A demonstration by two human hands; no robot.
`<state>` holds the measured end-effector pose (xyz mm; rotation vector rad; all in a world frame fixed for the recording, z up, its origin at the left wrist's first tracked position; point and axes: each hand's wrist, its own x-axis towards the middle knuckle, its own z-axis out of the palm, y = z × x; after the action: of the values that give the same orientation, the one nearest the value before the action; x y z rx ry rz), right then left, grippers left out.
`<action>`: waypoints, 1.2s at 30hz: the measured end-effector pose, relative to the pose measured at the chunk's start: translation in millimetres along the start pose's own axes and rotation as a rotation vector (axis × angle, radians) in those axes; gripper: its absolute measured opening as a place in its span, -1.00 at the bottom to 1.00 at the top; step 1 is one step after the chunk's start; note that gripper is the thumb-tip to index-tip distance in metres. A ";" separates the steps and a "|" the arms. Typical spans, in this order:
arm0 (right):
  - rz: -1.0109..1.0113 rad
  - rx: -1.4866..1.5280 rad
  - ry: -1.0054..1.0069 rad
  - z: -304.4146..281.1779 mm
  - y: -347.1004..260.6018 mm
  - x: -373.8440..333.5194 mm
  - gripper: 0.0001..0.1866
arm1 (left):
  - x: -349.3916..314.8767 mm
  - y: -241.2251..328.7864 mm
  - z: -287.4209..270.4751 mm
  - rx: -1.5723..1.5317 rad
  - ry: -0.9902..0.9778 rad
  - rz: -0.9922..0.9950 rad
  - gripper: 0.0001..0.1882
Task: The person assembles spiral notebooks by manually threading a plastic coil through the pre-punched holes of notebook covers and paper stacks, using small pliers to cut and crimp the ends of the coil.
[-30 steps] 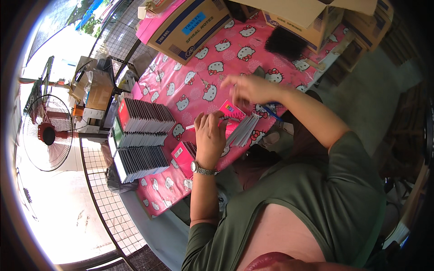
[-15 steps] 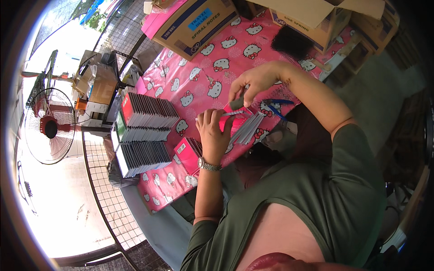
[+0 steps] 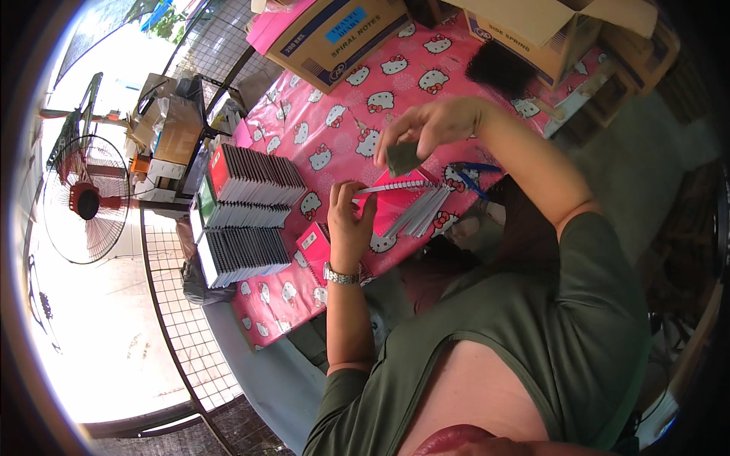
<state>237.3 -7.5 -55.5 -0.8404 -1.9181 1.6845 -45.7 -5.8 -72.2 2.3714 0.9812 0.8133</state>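
My left hand (image 3: 351,228), with a metal watch at the wrist, pinches the end of a thin spiral notebook (image 3: 395,188), tilted so its white coil edge shows. Beneath it lies a pile of pink-covered spiral notebooks (image 3: 414,214) near the table's front edge. Above the notebook, my right hand (image 3: 435,128) has its fingers closed on a dark green cloth-like pad (image 3: 404,159), apart from the coil. Blue-handled pliers (image 3: 473,179) rest just right of the pile. Another pink notebook (image 3: 313,245) is partly hidden behind my left hand.
Rows of spiral notebooks (image 3: 258,176) stand at the table's left end. Cardboard boxes (image 3: 342,42) line the far side, with a black bristly heap (image 3: 498,68) before the right box (image 3: 525,38). A pink patterned cloth (image 3: 334,137) covers the table. A fan (image 3: 87,201) stands left.
My right hand has lifted the green pad up off the notebook. My left hand has shifted slightly left and the notebook's coil edge is now raised above the pile.
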 end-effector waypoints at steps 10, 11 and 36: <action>0.147 -0.370 0.085 -0.7 -8.0 9.9 -0.43 | 9.6 1.9 1.3 -0.100 -0.058 -0.031 -0.77; 0.010 -0.075 0.029 -2.1 -3.6 10.7 -0.44 | 10.5 0.5 1.2 -0.103 -0.062 -0.014 -0.76; 0.448 -1.023 1.145 17.7 189.8 -13.0 -0.05 | -2.2 -32.7 4.1 -0.712 0.079 -0.400 -0.82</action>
<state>262.7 -16.2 -244.7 -2.0918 -1.5990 -0.0122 -59.9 13.1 -95.2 1.4946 0.9476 0.9075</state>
